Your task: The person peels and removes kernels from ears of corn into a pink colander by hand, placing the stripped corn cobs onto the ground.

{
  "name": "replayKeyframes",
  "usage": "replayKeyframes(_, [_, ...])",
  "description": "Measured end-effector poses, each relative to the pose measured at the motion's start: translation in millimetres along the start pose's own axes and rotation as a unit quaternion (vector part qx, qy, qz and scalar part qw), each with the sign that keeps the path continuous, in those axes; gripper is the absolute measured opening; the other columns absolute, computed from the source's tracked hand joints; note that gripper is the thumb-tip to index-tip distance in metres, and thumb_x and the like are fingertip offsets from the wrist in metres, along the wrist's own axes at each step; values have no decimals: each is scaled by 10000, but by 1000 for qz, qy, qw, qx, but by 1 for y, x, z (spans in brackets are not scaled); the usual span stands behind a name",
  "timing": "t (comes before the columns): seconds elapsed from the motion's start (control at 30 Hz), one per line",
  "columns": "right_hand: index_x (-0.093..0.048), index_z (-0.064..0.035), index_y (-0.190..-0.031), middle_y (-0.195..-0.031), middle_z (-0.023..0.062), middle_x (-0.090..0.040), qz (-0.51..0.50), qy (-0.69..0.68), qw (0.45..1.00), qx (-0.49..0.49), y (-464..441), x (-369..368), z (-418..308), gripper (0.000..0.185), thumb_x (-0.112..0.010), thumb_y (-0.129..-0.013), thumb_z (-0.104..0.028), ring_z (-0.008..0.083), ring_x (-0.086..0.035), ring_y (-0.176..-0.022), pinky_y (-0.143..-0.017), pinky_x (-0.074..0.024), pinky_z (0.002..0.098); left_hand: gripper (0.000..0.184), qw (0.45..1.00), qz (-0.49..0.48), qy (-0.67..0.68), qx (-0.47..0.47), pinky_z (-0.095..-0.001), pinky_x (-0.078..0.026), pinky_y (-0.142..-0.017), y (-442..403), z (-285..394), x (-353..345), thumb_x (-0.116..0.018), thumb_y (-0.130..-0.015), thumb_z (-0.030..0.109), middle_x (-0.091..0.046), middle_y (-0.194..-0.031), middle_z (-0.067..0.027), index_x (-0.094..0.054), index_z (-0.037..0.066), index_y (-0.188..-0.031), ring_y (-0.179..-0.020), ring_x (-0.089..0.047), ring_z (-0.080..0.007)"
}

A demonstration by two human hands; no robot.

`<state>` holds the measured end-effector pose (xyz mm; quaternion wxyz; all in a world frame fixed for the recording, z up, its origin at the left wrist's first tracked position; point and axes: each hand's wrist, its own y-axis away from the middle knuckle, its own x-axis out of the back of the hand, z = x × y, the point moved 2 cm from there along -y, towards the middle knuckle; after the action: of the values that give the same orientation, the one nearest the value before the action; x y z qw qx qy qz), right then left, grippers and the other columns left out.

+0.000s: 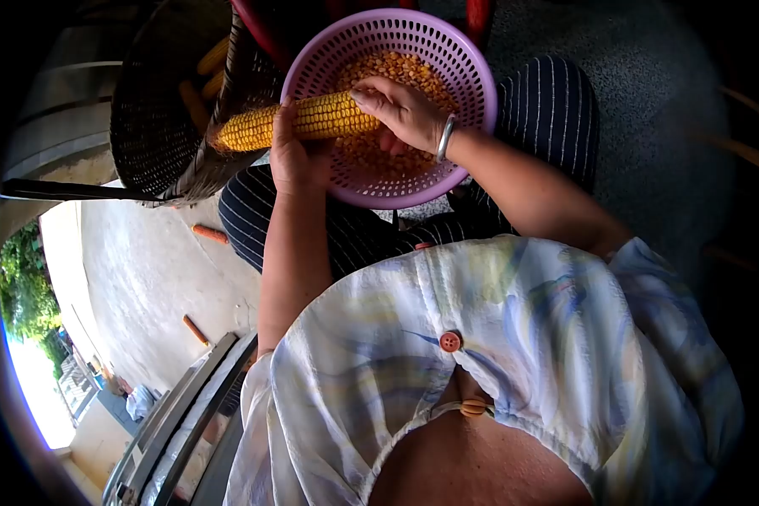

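Observation:
A yellow ear of corn (pixel 316 116) lies across both my hands, above a pink perforated plastic basket (pixel 486 88). Its left end carries some brown silk. My left hand (pixel 299 162) is closed around the ear from below, its thumb up along the side. At the ear's right end, my right hand (pixel 409 114), with a silver bracelet at the wrist, grips with the thumb pressed on the kernels. Loose corn kernels (pixel 396 69) cover the bottom of the pink basket, which rests between my knees. Part of the right fingers is hidden under the hand.
At the upper left stands a dark woven basket (pixel 156 160) with several corn ears (pixel 196 103) inside. Two reddish cobs (pixel 209 234) lie on the pale floor (pixel 156 274) at left. Metal-framed furniture (pixel 190 422) is at the lower left. Red legs, perhaps a stool's, show behind the pink basket.

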<state>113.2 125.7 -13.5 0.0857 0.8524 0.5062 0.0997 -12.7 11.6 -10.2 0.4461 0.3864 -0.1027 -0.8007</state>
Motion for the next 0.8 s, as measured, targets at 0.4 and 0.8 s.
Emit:
replayKeyframes(0.4, [-555, 0, -676, -450, 84, -493, 56, -28, 997, -35, -8, 4, 6, 533, -407, -905, -457, 184, -549, -384, -429, -462, 298, 379, 1000, 6, -2, 6, -385, -454, -844, 4, 1, -5, -611, -813, 284, -567, -1017, -82, -502, 50, -1090, -949, -550, -224])
replayKeyframes(0.8, [-537, -28, -670, -494, 83, -533, 208, 161, 938, 224, -8, -9, 7, 410, -464, -910, -352, 170, -574, -458, -420, -439, 274, 361, 1000, -13, -4, 7, -373, -491, -775, 2, -1, -3, -626, -797, 259, -571, -989, -82, -507, 45, -1062, -892, -571, -213])
